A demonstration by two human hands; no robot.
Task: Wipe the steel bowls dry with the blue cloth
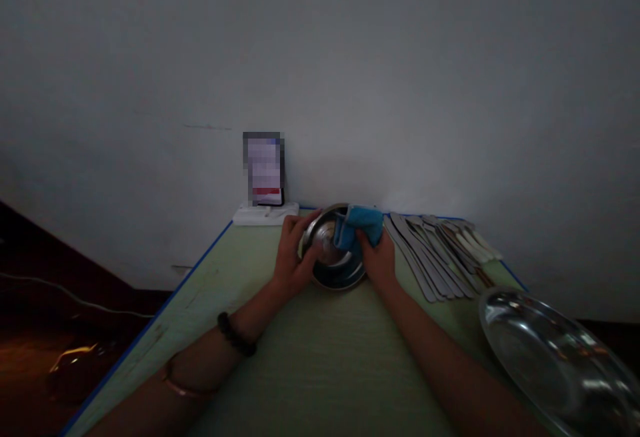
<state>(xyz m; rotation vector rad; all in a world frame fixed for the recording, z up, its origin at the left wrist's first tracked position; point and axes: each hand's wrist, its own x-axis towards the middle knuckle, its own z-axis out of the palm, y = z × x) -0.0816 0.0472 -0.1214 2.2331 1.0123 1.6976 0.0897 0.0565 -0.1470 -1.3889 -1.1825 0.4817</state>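
"Taking the round steel bowl [327, 242] as our landmark, what is lying nearer than it?"

"A large steel basin [525, 350] is sitting to its right, and a dark beaded bracelet [235, 336] is circling the left wrist, to its left. The pale green table [310, 364] is stretching out on its near side."

"And how are the hands standing to the bowl?"

"The left grip [296, 254] is grasping it by its left side, thumb reaching inside. The right grip [379, 256] is clutching a folded blue cloth [367, 220] at the bowl's right side."

"So which way is the bowl lying from the cloth?"

"Leftward of the right grip, with the cloth overlapping its upper right rim and opening. Being round, it is showing no long axis. Its mouth is facing the person; I'm not managing to tell whether its base is touching the table. Both hands are flanking it about equally closely."

"What is lying beyond?"

"Metal utensils [434, 268] are fanning out to the bowl's right. Farther off, to its left, a phone [265, 167] is standing upright on a white base [247, 216], and a plain wall [400, 90] is rising behind the bowl."
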